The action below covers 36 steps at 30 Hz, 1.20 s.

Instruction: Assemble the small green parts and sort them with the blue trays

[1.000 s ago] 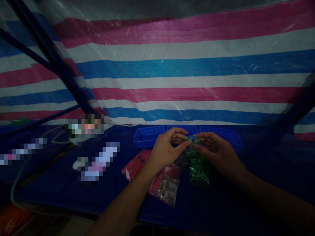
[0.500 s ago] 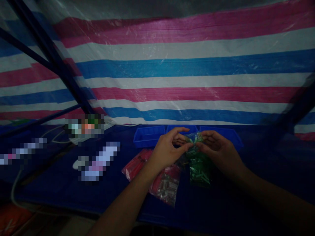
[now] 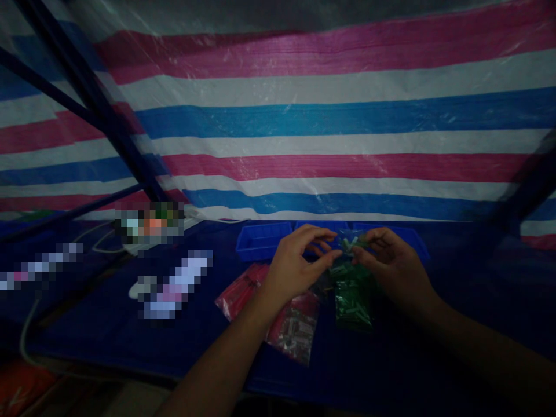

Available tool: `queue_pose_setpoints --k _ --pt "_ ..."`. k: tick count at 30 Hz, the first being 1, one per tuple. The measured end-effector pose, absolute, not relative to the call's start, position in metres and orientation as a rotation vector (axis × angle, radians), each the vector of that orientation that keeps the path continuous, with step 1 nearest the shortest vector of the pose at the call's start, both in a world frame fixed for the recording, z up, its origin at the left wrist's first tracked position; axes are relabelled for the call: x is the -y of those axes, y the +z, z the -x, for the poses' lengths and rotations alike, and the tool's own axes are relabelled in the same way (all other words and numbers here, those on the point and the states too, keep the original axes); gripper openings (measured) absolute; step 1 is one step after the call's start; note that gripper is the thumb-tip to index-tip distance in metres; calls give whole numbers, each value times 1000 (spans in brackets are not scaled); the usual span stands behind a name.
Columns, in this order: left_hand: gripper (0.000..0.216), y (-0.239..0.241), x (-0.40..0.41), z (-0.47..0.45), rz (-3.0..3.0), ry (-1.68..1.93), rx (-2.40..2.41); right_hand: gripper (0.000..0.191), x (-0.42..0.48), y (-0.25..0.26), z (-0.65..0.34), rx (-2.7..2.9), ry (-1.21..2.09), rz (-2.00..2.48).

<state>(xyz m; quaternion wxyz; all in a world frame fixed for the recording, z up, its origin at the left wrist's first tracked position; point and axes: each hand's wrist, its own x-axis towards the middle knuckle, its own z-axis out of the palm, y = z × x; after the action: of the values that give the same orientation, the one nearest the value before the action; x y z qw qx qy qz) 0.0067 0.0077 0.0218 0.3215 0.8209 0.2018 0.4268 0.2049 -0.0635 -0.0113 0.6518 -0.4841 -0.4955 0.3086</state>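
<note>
Between my hands is a small clear plastic bag with several small pale green pieces inside. My right hand pinches its right side with bent fingers and thumb. On the bag's left edge are the fingertips and thumb of my left hand, curved in a loose grip. Just below lies a pile of green-filled clear bags, partly covered by my right hand. Clear bags with red and grey contents lie under my left forearm, and more red bags spread to its left.
Blue plastic bins stand in a row behind my hands on the dark blue table. To the left are a white oval object, a blurred-out strip and cables. A striped sheet hangs behind.
The small clear bag has moved slightly up and right, away from the green pile. My right hand has shifted a little right with it; my left hand has barely moved.
</note>
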Motion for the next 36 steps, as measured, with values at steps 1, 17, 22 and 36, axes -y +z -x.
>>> queue_pose_setpoints --k 1,17,22,36 --pt "31 22 -7 -6 -2162 1088 -494 30 65 -10 -204 1138 705 1098" --pt "34 16 -13 -8 -1845 966 -558 39 65 -10 -202 1148 735 1078" --pt "34 17 -11 -9 -1850 977 -599 35 68 -7 -199 1142 856 1085" --pt "43 17 -9 -9 -1902 981 -471 38 69 -8 -202 1237 847 1056"
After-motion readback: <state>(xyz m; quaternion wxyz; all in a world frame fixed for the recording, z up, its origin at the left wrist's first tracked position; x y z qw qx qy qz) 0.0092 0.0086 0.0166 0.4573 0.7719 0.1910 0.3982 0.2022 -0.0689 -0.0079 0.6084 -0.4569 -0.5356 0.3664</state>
